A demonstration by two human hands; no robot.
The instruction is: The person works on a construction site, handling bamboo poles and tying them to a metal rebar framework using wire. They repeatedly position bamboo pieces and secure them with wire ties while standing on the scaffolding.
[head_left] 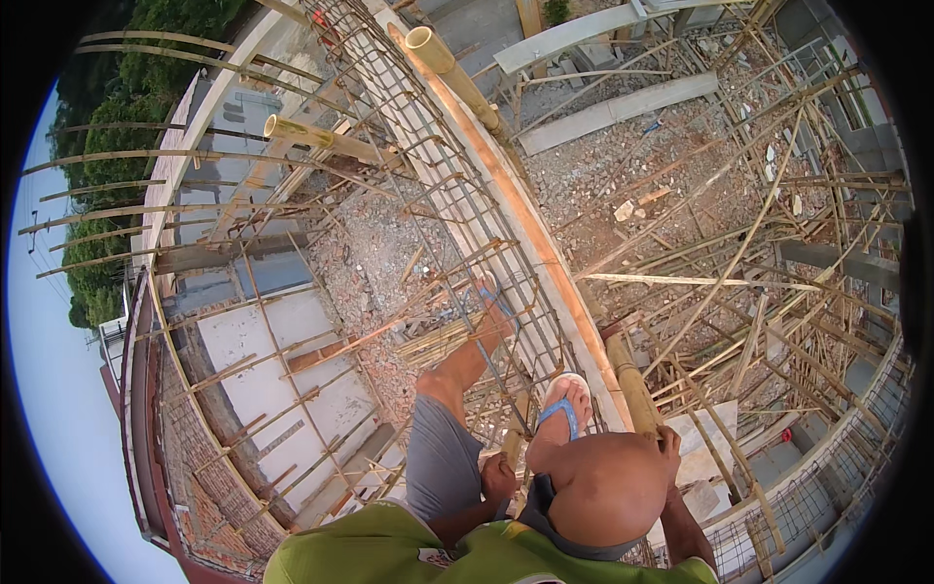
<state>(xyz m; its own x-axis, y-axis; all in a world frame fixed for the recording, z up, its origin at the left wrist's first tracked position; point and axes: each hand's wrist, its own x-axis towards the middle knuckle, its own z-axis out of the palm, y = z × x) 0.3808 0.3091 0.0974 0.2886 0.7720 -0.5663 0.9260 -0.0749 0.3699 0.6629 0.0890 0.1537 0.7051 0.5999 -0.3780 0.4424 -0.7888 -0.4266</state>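
My left hand [498,477], fingers curled in, is at an upright bamboo pole [517,428] between my legs and appears to hold it. Beside my bent right knee, my right hand [669,453] wraps over the near end of a thick bamboo pole [634,389]; the knee hides part of this grip. A steel rebar cage [477,209] runs away from me inside a long beam form with an orange-brown side board [530,229]. My right foot, in a white sandal with blue straps [559,414], rests on the beam; the left foot is partly behind the bars.
Rubble-covered ground [632,185] lies far below on both sides. Cut bamboo posts [438,58] stick up beside the beam. Crossing bamboo props [730,263] crowd the right. Thin rods [156,209] jut out at left, near a white wall panel [263,360].
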